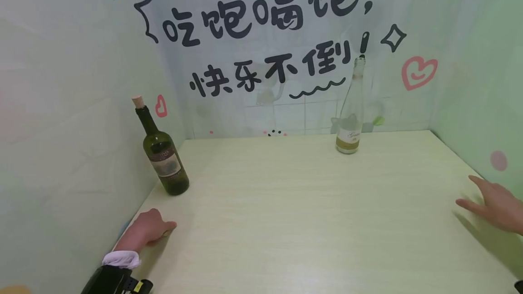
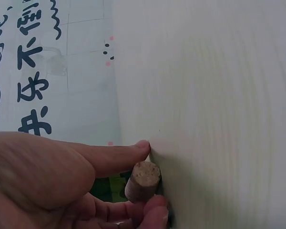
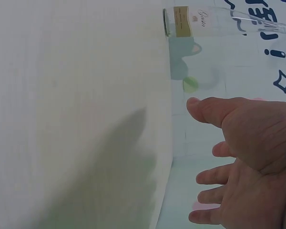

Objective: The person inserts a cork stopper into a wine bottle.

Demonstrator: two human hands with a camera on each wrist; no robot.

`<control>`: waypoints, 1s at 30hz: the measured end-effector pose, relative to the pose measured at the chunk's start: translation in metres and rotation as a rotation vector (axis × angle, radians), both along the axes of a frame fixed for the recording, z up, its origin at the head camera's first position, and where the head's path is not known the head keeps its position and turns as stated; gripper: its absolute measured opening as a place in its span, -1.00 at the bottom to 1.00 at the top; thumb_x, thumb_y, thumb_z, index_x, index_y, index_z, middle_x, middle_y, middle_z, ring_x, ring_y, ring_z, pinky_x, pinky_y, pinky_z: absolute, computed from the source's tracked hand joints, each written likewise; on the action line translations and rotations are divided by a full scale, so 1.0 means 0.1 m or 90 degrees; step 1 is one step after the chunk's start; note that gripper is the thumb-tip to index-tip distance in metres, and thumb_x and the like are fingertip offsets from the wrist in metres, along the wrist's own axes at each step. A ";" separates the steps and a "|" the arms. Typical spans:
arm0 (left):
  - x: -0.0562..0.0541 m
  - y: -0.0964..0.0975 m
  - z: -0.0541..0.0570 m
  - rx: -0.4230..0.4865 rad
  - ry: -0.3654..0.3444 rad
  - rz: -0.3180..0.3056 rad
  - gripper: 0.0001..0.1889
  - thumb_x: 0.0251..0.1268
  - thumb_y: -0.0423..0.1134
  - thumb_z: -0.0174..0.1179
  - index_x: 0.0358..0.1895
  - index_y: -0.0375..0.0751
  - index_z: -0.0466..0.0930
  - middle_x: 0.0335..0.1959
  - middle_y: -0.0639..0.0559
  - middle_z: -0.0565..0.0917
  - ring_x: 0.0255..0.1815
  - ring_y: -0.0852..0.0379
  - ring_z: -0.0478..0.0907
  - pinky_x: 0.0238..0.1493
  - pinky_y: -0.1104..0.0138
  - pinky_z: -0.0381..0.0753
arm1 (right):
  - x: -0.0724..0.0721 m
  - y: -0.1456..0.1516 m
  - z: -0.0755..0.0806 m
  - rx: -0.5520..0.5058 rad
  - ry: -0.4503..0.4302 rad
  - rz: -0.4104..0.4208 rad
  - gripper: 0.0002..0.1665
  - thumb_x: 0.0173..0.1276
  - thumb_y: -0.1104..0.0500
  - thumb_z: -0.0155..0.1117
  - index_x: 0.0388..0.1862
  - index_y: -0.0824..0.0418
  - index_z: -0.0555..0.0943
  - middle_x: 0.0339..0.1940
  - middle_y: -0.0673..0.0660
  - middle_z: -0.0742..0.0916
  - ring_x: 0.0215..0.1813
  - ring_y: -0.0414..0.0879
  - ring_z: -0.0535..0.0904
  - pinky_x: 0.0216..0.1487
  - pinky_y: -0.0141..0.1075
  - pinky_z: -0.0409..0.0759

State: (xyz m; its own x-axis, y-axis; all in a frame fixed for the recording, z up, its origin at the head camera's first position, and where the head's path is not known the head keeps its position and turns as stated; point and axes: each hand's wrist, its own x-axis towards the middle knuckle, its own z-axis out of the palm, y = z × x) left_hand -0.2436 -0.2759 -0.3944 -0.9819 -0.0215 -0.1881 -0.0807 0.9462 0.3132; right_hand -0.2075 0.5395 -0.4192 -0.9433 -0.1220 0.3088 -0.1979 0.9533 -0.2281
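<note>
My left hand (image 1: 149,228) is low over the left side of the table, holding a small cork (image 2: 145,179) between thumb and curled fingers. In the head view the hand mostly hides this cork. Just beyond it stands a dark green wine bottle (image 1: 167,162) with a cork stopper (image 1: 138,101) in its neck; part of its green glass shows behind the fingers in the left wrist view. My right hand (image 1: 500,205) hovers at the table's right edge, fingers spread and holding nothing. A clear glass bottle (image 1: 349,121), with no stopper in its mouth, stands upright near the back wall.
The pale wooden table (image 1: 302,212) is enclosed by a left wall (image 1: 73,149), a printed back wall (image 1: 229,117) and a green right wall (image 1: 482,80). The green bottle stands close to the left wall.
</note>
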 end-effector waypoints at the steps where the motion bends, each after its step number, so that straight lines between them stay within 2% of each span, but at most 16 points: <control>1: 0.01 0.00 0.00 0.006 -0.007 0.004 -0.51 0.36 -0.08 0.27 -0.70 -0.24 0.40 -0.81 0.08 0.38 -0.81 0.22 0.34 -0.59 0.38 0.36 | -0.02 -0.01 0.02 0.003 -0.002 0.001 -0.07 0.45 0.03 0.38 0.21 0.87 0.23 0.05 0.88 0.42 -0.02 0.74 0.43 -0.07 0.40 0.45; 4: 0.02 0.01 -0.01 0.023 -0.027 0.011 -0.47 0.39 -0.12 0.27 -0.79 -0.17 0.38 -0.88 0.15 0.31 -0.82 0.23 0.35 -0.60 0.40 0.35 | -0.05 -0.03 0.09 0.009 -0.019 0.005 -0.06 0.45 0.05 0.38 0.22 0.90 0.21 0.06 0.88 0.42 -0.01 0.74 0.44 -0.07 0.40 0.47; 7: 0.02 0.01 -0.02 0.039 -0.035 0.024 -0.48 0.39 -0.16 0.28 -0.77 -0.16 0.37 -0.87 0.15 0.33 -0.81 0.21 0.39 -0.63 0.43 0.34 | -0.08 -0.06 0.17 0.013 -0.040 0.003 -0.04 0.48 0.04 0.35 0.24 0.91 0.17 0.09 0.89 0.39 0.02 0.75 0.42 -0.04 0.41 0.46; 13: -0.02 0.01 -0.01 0.025 -0.030 0.005 -0.50 0.41 -0.20 0.28 -0.77 -0.20 0.43 -0.84 0.12 0.36 -0.79 0.21 0.35 -0.65 0.45 0.27 | -0.19 -0.11 0.25 0.013 -0.066 0.003 -0.02 0.50 0.04 0.33 0.30 0.90 0.13 0.15 0.88 0.36 0.09 0.73 0.39 0.03 0.42 0.42; 16: -0.04 0.01 -0.02 0.030 -0.033 0.009 -0.52 0.39 -0.23 0.28 -0.75 -0.23 0.46 -0.83 0.09 0.38 -0.78 0.19 0.37 -0.65 0.44 0.29 | -0.25 -0.12 0.27 0.014 -0.076 0.010 -0.01 0.49 0.05 0.35 0.31 0.90 0.12 0.17 0.88 0.36 0.10 0.72 0.41 0.04 0.41 0.42; 23: -0.08 0.03 -0.01 0.065 -0.036 0.029 -0.68 0.33 -0.25 0.31 -0.58 -0.30 0.55 -0.75 0.00 0.49 -0.71 0.11 0.50 -0.58 0.37 0.43 | -0.32 -0.16 0.30 0.014 -0.116 0.011 0.01 0.51 0.04 0.31 0.33 0.89 0.07 0.21 0.88 0.31 0.16 0.73 0.36 0.09 0.43 0.40; 30: -0.13 0.10 0.03 0.078 -0.024 0.023 -0.73 0.33 -0.23 0.34 -0.32 -0.35 0.47 -0.62 -0.06 0.51 -0.61 0.08 0.49 -0.48 0.30 0.44 | -0.37 -0.24 0.35 0.012 -0.126 0.013 0.00 0.52 0.04 0.31 0.34 0.88 0.06 0.23 0.87 0.31 0.18 0.72 0.33 0.12 0.44 0.38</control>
State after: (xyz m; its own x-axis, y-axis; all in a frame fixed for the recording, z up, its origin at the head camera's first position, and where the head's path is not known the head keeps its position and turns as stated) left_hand -0.2564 -0.2662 -0.3916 -0.9731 -0.0321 -0.2280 -0.1284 0.8976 0.4218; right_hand -0.2443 0.5159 -0.3846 -0.9827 -0.1457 0.1144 -0.1702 0.9540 -0.2469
